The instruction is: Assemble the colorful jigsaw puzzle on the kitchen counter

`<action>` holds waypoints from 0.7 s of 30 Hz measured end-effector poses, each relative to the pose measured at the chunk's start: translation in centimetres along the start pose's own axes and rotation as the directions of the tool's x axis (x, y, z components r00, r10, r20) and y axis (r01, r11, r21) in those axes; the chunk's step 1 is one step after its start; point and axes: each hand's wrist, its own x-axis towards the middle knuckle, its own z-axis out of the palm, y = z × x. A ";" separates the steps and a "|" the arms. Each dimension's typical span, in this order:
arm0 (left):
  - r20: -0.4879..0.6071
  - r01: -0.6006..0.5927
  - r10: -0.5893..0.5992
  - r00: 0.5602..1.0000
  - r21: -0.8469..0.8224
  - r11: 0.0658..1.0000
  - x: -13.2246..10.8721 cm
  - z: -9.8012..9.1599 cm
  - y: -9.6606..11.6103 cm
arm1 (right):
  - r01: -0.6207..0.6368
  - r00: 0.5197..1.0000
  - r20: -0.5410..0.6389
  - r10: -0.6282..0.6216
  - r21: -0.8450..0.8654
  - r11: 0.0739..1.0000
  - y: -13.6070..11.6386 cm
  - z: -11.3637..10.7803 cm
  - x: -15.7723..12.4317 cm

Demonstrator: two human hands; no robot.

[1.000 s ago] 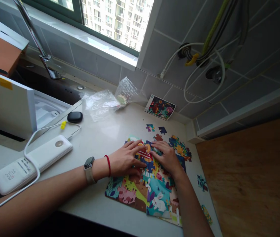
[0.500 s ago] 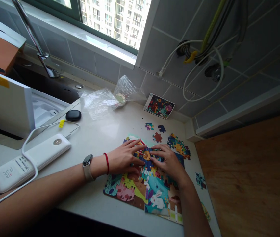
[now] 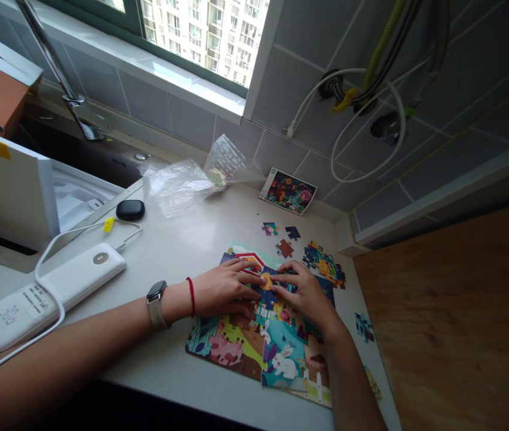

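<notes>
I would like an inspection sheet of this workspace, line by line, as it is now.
Surface: pale counter, no spills seen.
Job's things: half-built puzzle at the front edge; loose pieces behind and right of it; picture card against the wall.
Clutter: plastic bags, power bank, black case, white box.
Hands: left hand and right hand flat on the puzzle, fingertips meeting at an orange piece.
Cables: tagged white cable loops beside the power bank; hoses hang on the wall.
Surroundings: window, faucet, grey tiles, wooden panel at right.
</notes>
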 end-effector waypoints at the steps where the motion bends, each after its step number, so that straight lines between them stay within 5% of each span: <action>1: 0.000 0.007 -0.007 1.000 0.001 1.000 0.0 0.0 0.0 | -0.006 1.000 0.000 0.006 0.002 1.000 0.0 0.0 0.0; 21: -0.031 -0.011 0.009 0.999 -0.050 0.999 0.3 -0.5 0.4 | -0.026 0.999 -0.036 0.027 0.028 0.999 -0.4 0.6 0.2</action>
